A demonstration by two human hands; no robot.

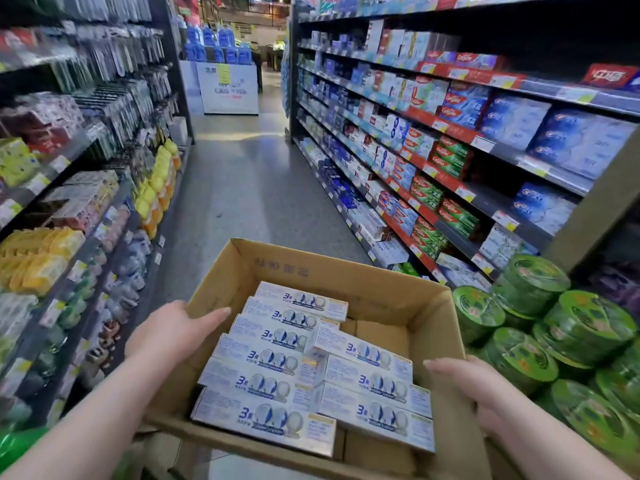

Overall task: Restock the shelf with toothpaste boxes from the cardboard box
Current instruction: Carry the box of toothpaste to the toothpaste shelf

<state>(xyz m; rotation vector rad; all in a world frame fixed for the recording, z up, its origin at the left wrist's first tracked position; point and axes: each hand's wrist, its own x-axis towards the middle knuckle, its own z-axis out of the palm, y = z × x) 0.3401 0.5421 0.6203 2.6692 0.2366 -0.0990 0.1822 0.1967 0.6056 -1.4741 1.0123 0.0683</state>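
The left hand [173, 330] clasps the left wall of the open brown cardboard box [346, 275], thumb lying over the rim. The right hand [474, 386] clasps the right wall the same way. White-and-blue toothpaste boxes [277, 362] lie inside in two rows. The stocked grey metal shelf [595, 202] stands to the right.

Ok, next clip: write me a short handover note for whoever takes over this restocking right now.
Left hand grips the left wall of the cardboard box, thumb inside. Right hand grips the right wall.
The toothpaste boxes lie flat in two rows inside it. The shelf stands to the right.
Done: box is in the aisle; no toothpaste box in hand.
Left: take the boxes out and place them on the shelf.
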